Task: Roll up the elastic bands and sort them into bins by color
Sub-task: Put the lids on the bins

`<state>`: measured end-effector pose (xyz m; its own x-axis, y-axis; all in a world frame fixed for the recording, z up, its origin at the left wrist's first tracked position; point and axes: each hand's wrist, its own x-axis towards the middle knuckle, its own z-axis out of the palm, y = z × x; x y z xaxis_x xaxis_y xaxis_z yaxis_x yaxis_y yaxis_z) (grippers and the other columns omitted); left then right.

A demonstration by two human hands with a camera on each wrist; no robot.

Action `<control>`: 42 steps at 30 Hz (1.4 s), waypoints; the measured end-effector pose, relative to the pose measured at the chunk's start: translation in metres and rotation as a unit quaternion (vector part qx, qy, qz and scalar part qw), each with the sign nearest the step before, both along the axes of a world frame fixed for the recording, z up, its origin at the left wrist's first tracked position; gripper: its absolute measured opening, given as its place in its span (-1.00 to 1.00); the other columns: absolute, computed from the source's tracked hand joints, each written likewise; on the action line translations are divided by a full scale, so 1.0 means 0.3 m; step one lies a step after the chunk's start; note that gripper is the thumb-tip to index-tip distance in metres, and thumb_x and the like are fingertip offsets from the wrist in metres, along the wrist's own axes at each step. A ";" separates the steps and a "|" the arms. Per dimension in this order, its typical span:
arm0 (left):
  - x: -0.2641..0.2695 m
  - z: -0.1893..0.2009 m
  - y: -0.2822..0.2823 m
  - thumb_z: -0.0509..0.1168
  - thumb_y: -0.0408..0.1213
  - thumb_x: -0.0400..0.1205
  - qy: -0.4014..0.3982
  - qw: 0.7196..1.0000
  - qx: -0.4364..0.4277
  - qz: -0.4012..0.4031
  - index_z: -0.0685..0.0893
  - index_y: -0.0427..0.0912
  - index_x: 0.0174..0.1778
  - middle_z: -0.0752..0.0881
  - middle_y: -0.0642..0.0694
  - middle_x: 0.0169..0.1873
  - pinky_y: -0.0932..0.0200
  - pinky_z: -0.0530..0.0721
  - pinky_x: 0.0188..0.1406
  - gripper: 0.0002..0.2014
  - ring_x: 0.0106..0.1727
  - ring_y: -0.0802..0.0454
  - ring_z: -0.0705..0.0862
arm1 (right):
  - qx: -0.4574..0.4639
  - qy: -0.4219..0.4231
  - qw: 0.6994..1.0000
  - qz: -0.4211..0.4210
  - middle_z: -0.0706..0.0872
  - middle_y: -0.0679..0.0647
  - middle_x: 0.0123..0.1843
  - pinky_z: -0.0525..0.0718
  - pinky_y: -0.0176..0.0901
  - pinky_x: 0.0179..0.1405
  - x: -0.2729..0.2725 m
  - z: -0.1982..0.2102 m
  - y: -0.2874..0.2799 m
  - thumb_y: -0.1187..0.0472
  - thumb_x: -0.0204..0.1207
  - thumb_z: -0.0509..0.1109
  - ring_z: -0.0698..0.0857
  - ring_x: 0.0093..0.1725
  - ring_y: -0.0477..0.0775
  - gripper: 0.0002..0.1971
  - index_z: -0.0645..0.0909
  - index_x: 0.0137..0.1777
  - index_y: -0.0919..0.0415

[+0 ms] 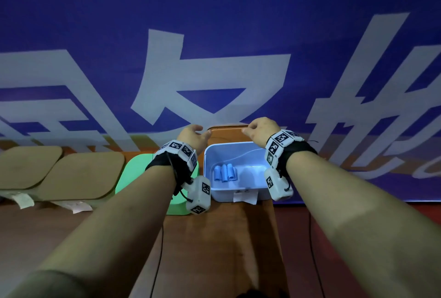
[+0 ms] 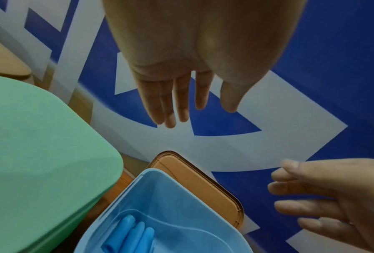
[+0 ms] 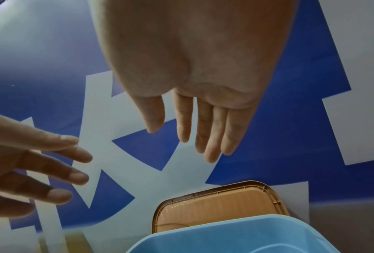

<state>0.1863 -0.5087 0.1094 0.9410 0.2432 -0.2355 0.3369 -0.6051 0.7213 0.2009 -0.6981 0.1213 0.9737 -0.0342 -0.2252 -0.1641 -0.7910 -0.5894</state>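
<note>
A blue banner [image 1: 238,11] with large white characters fills the background behind a brown wooden table [image 1: 214,250]. On the table's left side lie two tan lids [image 1: 59,173], and next to them stands a green bin [image 1: 133,173], just beside a light blue bin [image 1: 253,154]. A brown lid [image 1: 226,128] leans upright behind the blue bin, against the banner. Both forearms reach forward over the bins, each wrist wearing a band with black-and-white marker tags. The left hand [image 1: 193,135] is raised above the gap between the green and blue bins, its fingers [image 2: 170,102] straight, loosely apart and holding nothing. The right hand [image 1: 262,130] is raised over the far rim of the blue bin, its fingers [image 3: 212,128] likewise extended and empty. Three rolled blue elastic bands [image 1: 225,172] lie side by side on the floor of the blue bin, toward its left side.
</note>
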 end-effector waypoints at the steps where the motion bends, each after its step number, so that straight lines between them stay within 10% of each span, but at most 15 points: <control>1: 0.016 -0.005 0.000 0.26 -0.03 0.68 0.002 1.000 0.000 0.000 0.49 -0.15 0.47 0.62 -0.16 0.35 0.05 0.55 0.21 -0.53 0.31 -0.12 0.62 | -0.003 0.004 1.000 -0.003 0.78 0.21 0.05 0.63 -0.07 -0.08 0.010 -0.006 -0.003 0.02 0.59 0.34 0.73 0.06 0.21 -0.68 0.72 0.07 0.29; 11: 0.223 -0.129 -0.020 0.32 0.03 0.62 0.061 0.998 -0.028 0.003 0.43 -0.17 0.51 0.58 -0.23 0.39 -0.10 0.51 0.42 -0.42 0.36 -0.19 0.59 | -0.044 0.074 0.996 -0.026 0.67 0.19 0.28 0.59 0.00 0.14 0.159 -0.084 -0.040 -0.01 0.61 0.32 0.64 0.25 0.21 -0.59 0.57 0.32 0.26; 23: 0.396 -0.305 -0.086 0.30 0.10 0.61 0.137 0.990 0.018 -0.001 0.25 -0.28 0.59 0.41 -0.29 0.53 -0.07 0.39 0.45 -0.25 0.52 -0.25 0.41 | -0.142 0.223 0.960 -0.088 -0.04 0.41 0.68 0.24 0.24 0.53 0.345 -0.248 -0.130 -0.20 0.63 0.20 0.19 0.61 0.45 -0.12 -0.13 0.68 0.33; 42: 0.474 -0.388 -0.076 0.45 0.08 0.44 0.155 0.974 -0.028 0.162 0.34 -0.23 0.41 0.50 -0.31 0.36 -0.17 0.49 0.37 -0.26 0.33 -0.34 0.53 | -0.046 0.225 0.968 -0.104 0.44 0.24 0.54 0.40 0.13 0.43 0.413 -0.369 -0.138 -0.22 0.59 0.24 0.44 0.50 0.32 -0.27 0.23 0.60 0.24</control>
<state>0.3286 -0.5317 -0.0069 0.6984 0.4945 -0.5174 0.7107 -0.3935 0.5832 0.3249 -0.7395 0.0105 0.7481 -0.2581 -0.6114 -0.5485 -0.7591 -0.3507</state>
